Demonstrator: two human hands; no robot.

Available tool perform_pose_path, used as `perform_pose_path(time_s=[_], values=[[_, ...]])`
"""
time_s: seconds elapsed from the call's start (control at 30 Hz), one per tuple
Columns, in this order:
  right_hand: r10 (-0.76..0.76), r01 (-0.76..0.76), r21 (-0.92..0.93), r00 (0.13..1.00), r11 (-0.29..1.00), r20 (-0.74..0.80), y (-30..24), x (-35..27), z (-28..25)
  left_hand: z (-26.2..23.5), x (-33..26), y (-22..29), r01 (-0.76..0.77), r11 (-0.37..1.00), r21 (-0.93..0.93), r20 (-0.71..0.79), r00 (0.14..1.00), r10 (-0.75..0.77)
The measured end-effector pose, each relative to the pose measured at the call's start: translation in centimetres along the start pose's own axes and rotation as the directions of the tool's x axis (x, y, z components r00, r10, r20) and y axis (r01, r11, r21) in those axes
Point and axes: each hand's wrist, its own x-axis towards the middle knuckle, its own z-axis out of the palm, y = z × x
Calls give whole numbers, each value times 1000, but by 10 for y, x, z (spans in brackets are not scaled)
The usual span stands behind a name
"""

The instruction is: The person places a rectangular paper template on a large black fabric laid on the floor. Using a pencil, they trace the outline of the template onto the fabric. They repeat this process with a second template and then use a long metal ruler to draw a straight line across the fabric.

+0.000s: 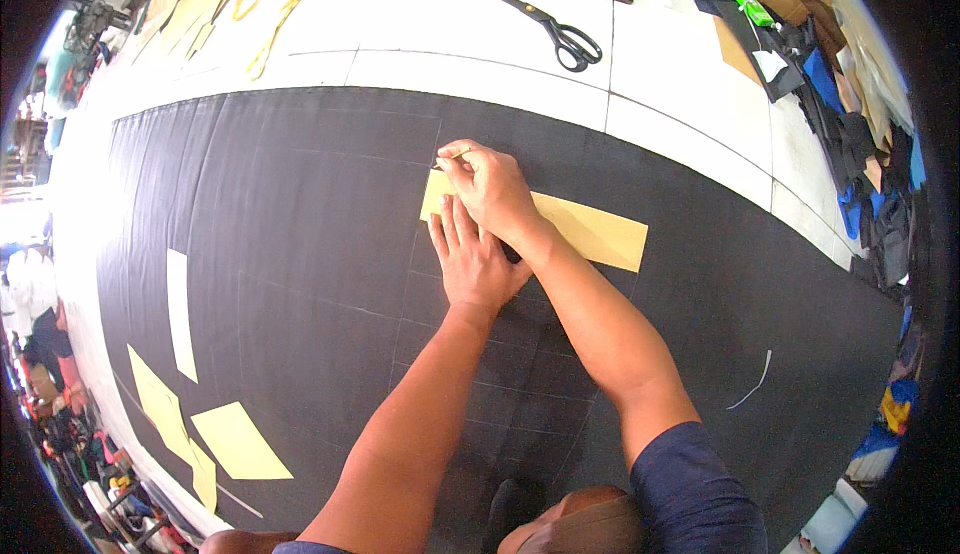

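Black fabric (300, 214) spread over white cutting table (680, 84), cluttered workshop.
Left hand (472, 259) flat, fingers together, pinning tan card template (590, 232); right hand (490, 186) pinched on a small marker at template's left edge.

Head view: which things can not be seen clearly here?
- Marking tool in the right hand: the fingers hide nearly all of it; its kind is unclear.
- Yellow pattern strip: its middle is covered by both hands; the left hand presses on it.
- Chalk lines on the black fabric: faint, and hidden under the forearms.
- Objects at the table's far edge, beyond the scissors: cut off by the frame.
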Motion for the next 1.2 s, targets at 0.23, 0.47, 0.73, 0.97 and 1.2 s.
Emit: perform_pose_path(time_s=[0.23, 0.47, 0.73, 0.97, 1.2], values=[[-20, 25, -84, 998, 996, 59, 2, 0, -2, 2, 1, 1, -1, 999, 33, 5, 1000, 1], [-109, 119, -269, 993, 956, 50, 12, -22, -36, -4, 1, 2, -4, 1000, 10, -30, 1000, 5], [-75, 48, -336, 995, 940, -69, 16, -63, -89, -3, 3, 7, 1, 1000, 18, -84, 996, 1], [-22, -16, -293, 992, 956, -127, 24, -73, -84, -4, 4, 7, -6, 998, 58, -72, 997, 10], [64, -150, -317, 962, 936, -265, 38, -119, -145, -4, 4, 10, -40, 992, 116, -74, 996, 48]])
